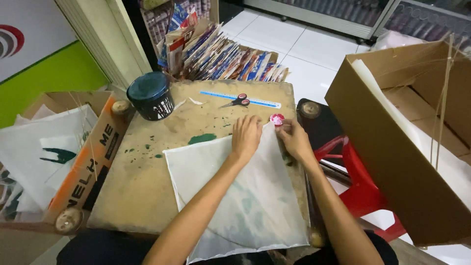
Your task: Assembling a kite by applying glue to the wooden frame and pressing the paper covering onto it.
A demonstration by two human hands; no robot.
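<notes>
The white sheet (245,196) lies flat on the stained board (147,167), its far corner under both hands. The left hand (246,137) presses down on it with fingers spread, holding nothing. The right hand (293,138) pinches the sheet's edge just beside a small red-and-white tape roll (277,119). Beyond them lie scissors (236,101) on a blue ruler (240,98), and a dark tin (150,95) stands closed. The cardboard box (392,147) on the right holds white sheets; the left box (93,147) holds more.
</notes>
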